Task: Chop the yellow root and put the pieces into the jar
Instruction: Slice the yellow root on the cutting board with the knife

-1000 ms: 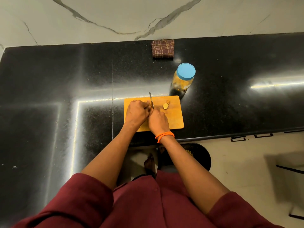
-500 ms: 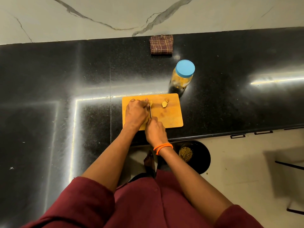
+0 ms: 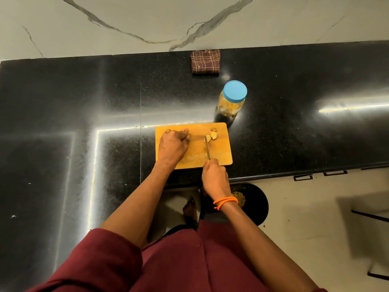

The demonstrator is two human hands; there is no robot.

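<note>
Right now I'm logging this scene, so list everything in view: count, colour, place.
board: one, orange-yellow, counter's front edge
root pieces: about three, yellow-tan, board's far right
knife: one, blade by the pieces
jar: one, clear, blue lid on, behind the board
cloth: one, brown checked, folded by the wall
counter: one, black
bin: one, black, on the floor
left hand: curled on the board over a small bit
right hand: grips the knife, orange bands on wrist

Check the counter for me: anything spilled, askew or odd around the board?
Nothing spilled. One thing: the jar still has its blue lid on, while cut pieces lie loose on the cutting board beside the knife.
</note>
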